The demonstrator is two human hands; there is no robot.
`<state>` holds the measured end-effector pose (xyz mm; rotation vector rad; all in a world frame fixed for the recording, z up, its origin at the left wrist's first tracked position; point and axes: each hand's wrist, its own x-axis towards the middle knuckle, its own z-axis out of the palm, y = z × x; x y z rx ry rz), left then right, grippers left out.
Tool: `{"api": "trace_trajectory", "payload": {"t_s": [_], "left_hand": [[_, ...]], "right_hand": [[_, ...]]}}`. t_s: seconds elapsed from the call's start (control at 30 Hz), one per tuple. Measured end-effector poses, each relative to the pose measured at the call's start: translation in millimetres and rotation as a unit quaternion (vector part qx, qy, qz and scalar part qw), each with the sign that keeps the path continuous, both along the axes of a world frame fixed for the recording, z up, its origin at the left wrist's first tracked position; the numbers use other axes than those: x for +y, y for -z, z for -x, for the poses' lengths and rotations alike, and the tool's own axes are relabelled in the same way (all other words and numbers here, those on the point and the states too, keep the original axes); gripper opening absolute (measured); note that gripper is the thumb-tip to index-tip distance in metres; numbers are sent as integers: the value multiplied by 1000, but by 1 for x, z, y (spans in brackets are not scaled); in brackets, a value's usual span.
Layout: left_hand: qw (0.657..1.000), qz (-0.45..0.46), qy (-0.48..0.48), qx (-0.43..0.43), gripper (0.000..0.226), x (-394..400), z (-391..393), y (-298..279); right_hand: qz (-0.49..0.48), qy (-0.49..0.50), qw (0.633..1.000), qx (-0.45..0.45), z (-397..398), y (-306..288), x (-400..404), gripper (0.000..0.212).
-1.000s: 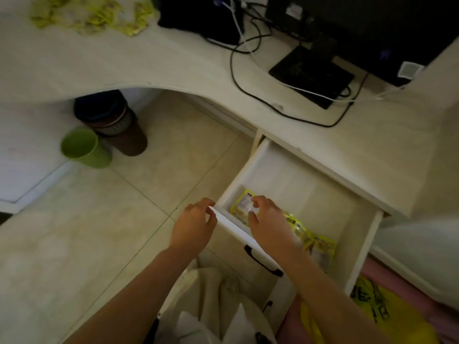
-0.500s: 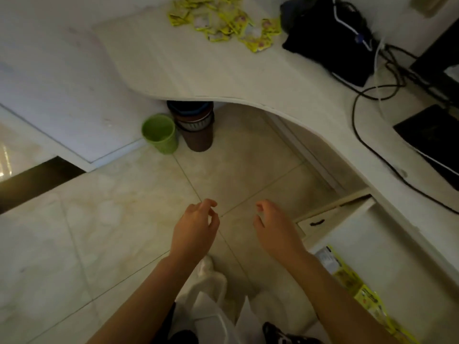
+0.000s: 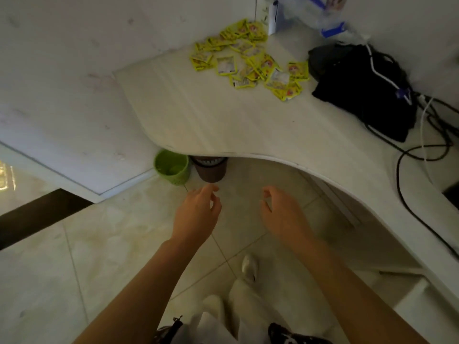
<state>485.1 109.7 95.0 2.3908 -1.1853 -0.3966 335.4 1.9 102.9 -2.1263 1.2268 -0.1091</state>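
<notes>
packets [image 3: 250, 60] lie heaped on the far desk [image 3: 198, 115] corner, well apart from left hand [image 3: 196, 214] and right hand [image 3: 283, 217], both out of the drawer since a second ago, fingers loosely spread and empty, likely going for more

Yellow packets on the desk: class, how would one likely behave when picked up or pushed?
The yellow packets look thin and flat, so each is probably light and floppy in a grip. They overlap in a loose heap on the smooth desk, so a push would likely slide several together. Lying flat, they should not roll or tip.
</notes>
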Motion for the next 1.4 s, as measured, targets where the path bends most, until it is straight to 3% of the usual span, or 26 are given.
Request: {"api": "trace_trajectory", "payload": {"t_s": [0.57,1.3,1.4], "left_hand": [[998,15,-43,40,24,-205,-88,-6],[994,-72,6,80,25,-393,-277,32],[993,-76,-19,84,30,-423,-292,37]], "right_hand": [[35,-49,998,1,-100,-21,-224,31],[-34,106,991,72,-201,25,-398,24],[-46,136,986,85,-207,31,-422,31]]}}
